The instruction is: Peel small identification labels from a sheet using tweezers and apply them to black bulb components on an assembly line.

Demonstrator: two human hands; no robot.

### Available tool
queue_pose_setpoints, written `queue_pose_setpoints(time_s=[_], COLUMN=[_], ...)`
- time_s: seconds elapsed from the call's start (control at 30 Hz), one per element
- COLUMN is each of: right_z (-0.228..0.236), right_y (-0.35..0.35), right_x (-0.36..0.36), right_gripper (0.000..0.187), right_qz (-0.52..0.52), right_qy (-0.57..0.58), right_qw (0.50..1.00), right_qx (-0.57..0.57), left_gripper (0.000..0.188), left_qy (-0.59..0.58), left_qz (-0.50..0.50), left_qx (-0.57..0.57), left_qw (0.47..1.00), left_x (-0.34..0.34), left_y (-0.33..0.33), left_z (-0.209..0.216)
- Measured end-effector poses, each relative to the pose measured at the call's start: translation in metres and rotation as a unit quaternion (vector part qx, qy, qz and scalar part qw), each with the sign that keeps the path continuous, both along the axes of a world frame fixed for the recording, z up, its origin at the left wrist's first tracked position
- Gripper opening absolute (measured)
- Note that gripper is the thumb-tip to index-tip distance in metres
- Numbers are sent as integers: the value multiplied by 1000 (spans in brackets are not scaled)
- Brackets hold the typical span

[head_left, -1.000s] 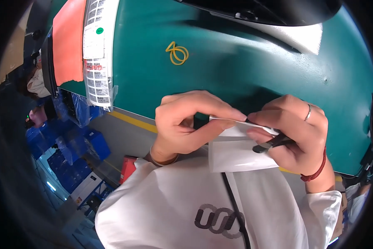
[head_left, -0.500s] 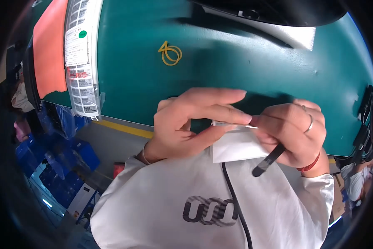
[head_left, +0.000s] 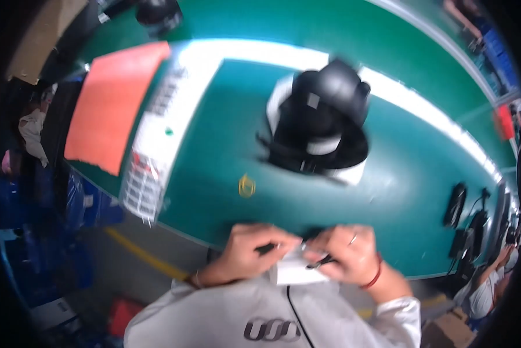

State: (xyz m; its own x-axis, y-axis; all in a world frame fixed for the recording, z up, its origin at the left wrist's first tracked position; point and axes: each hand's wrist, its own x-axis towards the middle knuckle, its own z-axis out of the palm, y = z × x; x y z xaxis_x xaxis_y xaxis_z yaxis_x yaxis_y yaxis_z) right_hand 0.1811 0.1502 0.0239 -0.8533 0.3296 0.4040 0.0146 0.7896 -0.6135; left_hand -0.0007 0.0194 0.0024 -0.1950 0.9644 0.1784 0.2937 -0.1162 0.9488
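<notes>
Both my hands are close together at the near edge of the green table, blurred by motion. A small white box-like piece (head_left: 300, 274) lies between and below my fingers, against my shirt. My left hand (head_left: 253, 254) is closed at its left, fingertips pinched near its upper edge; a dark patch shows between the fingers, which I cannot make out. My right hand (head_left: 348, 254) is curled around a slim black tool (head_left: 321, 262), whose end sticks out below the fingers. The tool's tip is too blurred to tell.
Beyond my hands lies a yellow rubber band (head_left: 246, 185). A large rounded black device (head_left: 330, 110) stands on a white sheet. Leftward are a label strip sheet (head_left: 147, 180) in clear plastic and an orange sheet (head_left: 107, 113). Black devices (head_left: 456, 204) lie at the right.
My view has tilted up, showing more of the far table and the whole black device. My left fingers, stretched out before, are now curled in. The black tool stays in my right hand.
</notes>
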Motion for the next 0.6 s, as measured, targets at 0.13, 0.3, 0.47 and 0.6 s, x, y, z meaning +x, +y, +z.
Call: queue_pose_setpoints(time_s=[0.13, 0.3, 0.47, 0.6], right_z=[0, 7, 0, 1], right_y=[-11, -19, -15, -15], right_x=[1, 1, 0, -2], right_gripper=[13, 12, 11, 9], right_qz=[-25, -20, -30, -30], right_qy=[21, 12, 31, 42], right_qw=[999, 1000, 999, 998], right_qx=[-23, -5, 32, 22], left_gripper=[14, 15, 13, 12], left_qy=[-40, -78, -81, -80], left_qz=[7, 10, 15, 30], left_qx=[-21, 3, 37, 37], left_qw=[999, 997, 996, 996], left_x=[7, 8, 7, 8], left_y=[-10, -15, -7, -6], left_z=[0, 3, -1, 0])
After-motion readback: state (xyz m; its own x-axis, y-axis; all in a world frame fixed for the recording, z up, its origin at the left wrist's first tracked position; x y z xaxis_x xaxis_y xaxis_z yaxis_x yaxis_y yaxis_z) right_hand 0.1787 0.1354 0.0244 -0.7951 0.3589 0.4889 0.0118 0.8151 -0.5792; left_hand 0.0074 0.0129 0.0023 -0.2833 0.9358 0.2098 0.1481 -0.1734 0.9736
